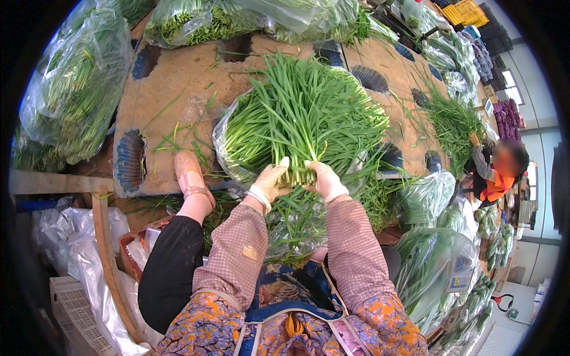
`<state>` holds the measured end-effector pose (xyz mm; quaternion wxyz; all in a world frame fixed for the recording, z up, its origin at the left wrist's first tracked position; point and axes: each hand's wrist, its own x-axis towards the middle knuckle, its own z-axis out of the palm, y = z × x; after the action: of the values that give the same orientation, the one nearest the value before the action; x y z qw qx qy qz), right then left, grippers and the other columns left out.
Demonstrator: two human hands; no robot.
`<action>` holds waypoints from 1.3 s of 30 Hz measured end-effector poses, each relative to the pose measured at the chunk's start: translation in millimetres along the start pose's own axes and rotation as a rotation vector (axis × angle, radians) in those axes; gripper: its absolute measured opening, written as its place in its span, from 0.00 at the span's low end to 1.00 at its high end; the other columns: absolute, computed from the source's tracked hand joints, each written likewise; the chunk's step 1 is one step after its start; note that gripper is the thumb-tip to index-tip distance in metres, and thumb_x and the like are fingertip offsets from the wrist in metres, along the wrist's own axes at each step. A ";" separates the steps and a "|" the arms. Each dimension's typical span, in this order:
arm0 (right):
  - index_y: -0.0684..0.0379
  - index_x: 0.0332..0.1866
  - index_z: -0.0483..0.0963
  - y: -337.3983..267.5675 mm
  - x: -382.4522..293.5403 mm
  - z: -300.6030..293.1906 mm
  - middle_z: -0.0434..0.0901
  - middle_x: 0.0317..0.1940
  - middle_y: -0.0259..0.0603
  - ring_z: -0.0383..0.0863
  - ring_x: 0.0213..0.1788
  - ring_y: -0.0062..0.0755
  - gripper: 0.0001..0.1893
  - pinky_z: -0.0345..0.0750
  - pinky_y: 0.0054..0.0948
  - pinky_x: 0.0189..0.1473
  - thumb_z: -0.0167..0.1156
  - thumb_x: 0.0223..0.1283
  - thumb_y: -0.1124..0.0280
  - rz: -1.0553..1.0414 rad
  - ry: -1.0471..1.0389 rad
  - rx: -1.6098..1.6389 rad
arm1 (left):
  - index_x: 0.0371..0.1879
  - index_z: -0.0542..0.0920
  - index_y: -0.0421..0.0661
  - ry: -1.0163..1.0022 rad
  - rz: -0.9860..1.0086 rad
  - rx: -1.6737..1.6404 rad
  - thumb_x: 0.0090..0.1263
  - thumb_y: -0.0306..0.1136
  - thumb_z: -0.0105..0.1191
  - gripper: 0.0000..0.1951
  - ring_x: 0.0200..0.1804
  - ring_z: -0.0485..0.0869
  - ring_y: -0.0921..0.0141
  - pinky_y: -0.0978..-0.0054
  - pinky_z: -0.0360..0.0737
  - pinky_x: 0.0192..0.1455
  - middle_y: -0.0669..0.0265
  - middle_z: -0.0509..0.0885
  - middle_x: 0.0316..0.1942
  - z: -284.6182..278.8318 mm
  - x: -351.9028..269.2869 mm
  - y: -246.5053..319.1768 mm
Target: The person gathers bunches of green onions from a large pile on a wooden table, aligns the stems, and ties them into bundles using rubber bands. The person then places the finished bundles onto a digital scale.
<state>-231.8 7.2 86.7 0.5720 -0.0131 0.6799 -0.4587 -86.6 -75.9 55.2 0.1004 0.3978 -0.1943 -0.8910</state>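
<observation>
A bunch of garlic chives (pixel 291 120) lies between my hands, its cut stem ends towards me and its leaves spread away. My left hand (pixel 270 181), in a pale glove, grips the bunch near the stem ends from the left. On the other side my right hand (pixel 325 179), gloved too, grips the same end, thumb on top. Under the bunch, more chives (pixel 245 138) are heaped in a clear plastic bag (pixel 220 133), whose edge shows at the left. My fingers below the stems are partly hidden.
Bagged greens stand at the left (pixel 75 89), the back (pixel 209 22) and the right (pixel 436 267). Loose leaves litter the brown board (pixel 173 102), which has several holes. A wooden rail (pixel 107 249) is at my left. At far right a person in an orange vest (pixel 494 184) touches greens (pixel 454 120).
</observation>
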 end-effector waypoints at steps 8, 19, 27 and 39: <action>0.63 0.47 0.71 -16.9 -22.7 33.2 0.78 0.36 0.37 0.77 0.37 0.27 0.25 0.74 0.26 0.36 0.67 0.45 0.60 -0.196 -0.044 -0.239 | 0.46 0.70 0.45 0.062 0.214 0.459 0.61 0.31 0.55 0.15 0.37 0.78 0.71 0.72 0.80 0.35 0.66 0.77 0.39 16.7 -11.0 -0.5; 0.64 0.42 0.73 -17.0 -10.4 26.6 0.77 0.29 0.35 0.73 0.27 0.23 0.21 0.69 0.22 0.28 0.64 0.46 0.60 -0.209 -0.071 -0.337 | 0.41 0.74 0.46 -0.164 0.021 -0.132 0.63 0.27 0.51 0.08 0.27 0.74 0.78 0.85 0.67 0.21 0.71 0.78 0.29 -32.0 11.1 2.5; 0.62 0.43 0.66 -29.4 -22.3 18.2 0.78 0.28 0.37 0.75 0.19 0.17 0.12 0.73 0.17 0.19 0.56 0.54 0.75 -0.109 -0.068 -0.097 | 0.32 0.72 0.48 0.028 0.118 0.157 0.57 0.22 0.50 0.07 0.14 0.67 0.81 0.85 0.58 0.10 0.70 0.77 0.23 -44.7 16.1 20.6; 0.65 0.41 0.70 -88.1 -151.4 -54.0 0.78 0.36 0.48 0.69 0.20 0.17 0.11 0.61 0.13 0.17 0.57 0.54 0.71 -0.624 -0.371 0.415 | 0.42 0.71 0.41 -0.156 0.262 -0.399 0.63 0.30 0.51 0.10 0.41 0.80 0.65 0.81 0.79 0.32 0.49 0.76 0.46 -73.2 27.2 22.5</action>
<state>-266.8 71.2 254.8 0.5088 -0.1852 0.4219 -0.7272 -49.3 -124.8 2.1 0.2764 0.2717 -0.0718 -0.9190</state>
